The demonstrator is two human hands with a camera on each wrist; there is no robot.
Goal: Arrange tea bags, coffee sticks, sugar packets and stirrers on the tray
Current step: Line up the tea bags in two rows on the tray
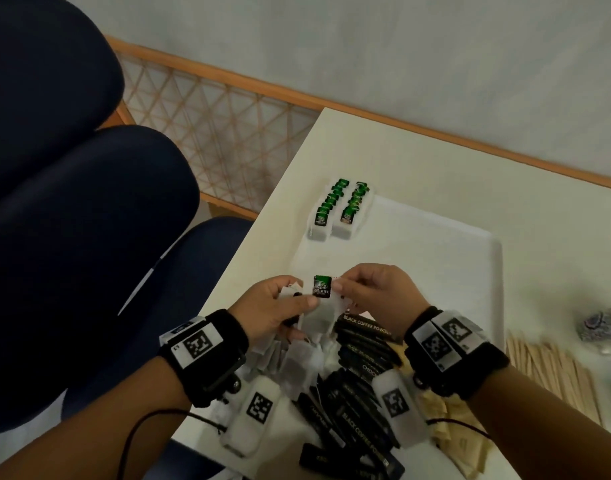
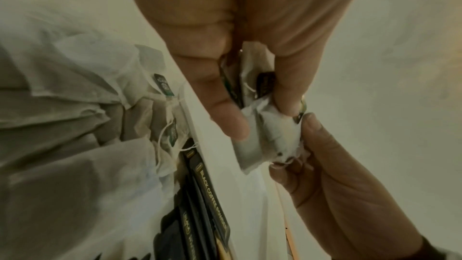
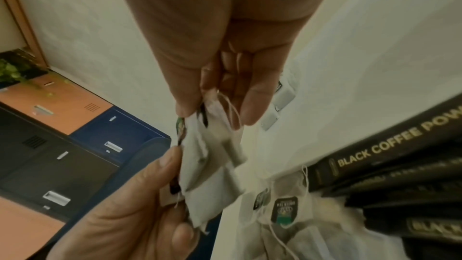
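Note:
Above the tray's near left corner, both hands hold a small bunch of tea bags; one green tag faces up. My left hand grips the bunch from the left, thumb on top. My right hand pinches its upper right edge. In the left wrist view the left hand clamps the bags. In the right wrist view the right hand pinches the bags and a string. Two rows of tea bags lie at the far left of the white tray.
Loose tea bags and black coffee sticks are heaped under my wrists. Brown sugar packets lie to their right, then wooden stirrers. A small patterned object stands at the right edge. A blue chair stands left of the table.

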